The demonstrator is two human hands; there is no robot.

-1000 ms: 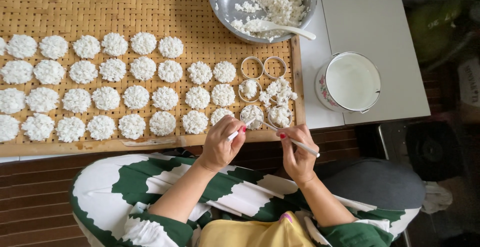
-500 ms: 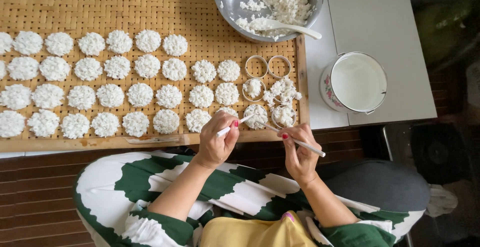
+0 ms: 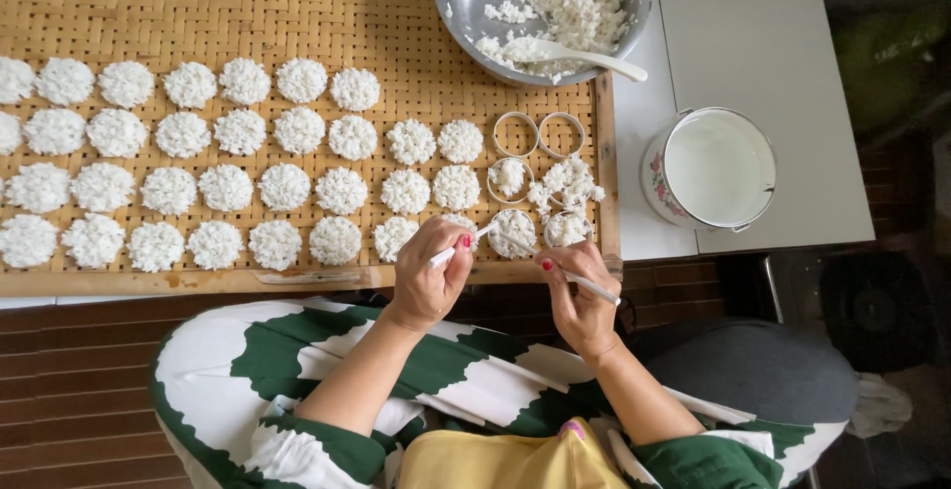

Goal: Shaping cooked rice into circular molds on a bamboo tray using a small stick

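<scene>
Both hands work at the tray's near-right corner: left hand (image 3: 428, 276) pinches a thin white utensil (image 3: 466, 243), right hand (image 3: 580, 296) grips another, prob a spoon (image 3: 586, 285). Tips meet over a rice-filled ring mould (image 3: 514, 231) on the woven tray (image 3: 297, 13). Best to press evenly, w/o nudging the ring. Rice looks white, clumpy, sticky

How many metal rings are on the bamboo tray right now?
5 rings: two empty side by side below the bowl, one filled under them, two filled at the tray's near edge. The rice pile may hide another.
</scene>
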